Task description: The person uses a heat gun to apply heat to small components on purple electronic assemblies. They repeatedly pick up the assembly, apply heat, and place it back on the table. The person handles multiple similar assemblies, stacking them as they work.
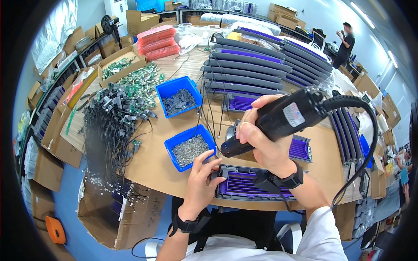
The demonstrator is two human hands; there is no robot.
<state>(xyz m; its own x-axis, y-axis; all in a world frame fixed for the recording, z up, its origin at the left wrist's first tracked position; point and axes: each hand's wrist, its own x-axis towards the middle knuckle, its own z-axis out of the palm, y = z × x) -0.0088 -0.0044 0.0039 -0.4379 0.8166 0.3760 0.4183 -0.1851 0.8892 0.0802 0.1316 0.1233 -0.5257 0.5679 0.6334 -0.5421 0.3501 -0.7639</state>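
My right hand (265,139) is wrapped round a thick black electric screwdriver (291,113), its cord looping off to the right. The driver's tip (226,149) points down and left, above the far left corner of a black and purple slatted panel (244,182) near the table's front edge. At this panel's left end is my left hand (203,176), fingers apart, thumb against the end of the panel. Its fingertips reach beside a blue bin (175,162) of small metal screws. My right wrist and forearm cover part of the panel.
Behind stands another blue bin (161,93) of dark small parts. Black cables (109,143) and green circuit boards (139,78) pile at left. Long grey and purple panels (244,65) stack at the back. Other slatted pieces (300,148) lie mid-table. A person (346,45) stands far right.
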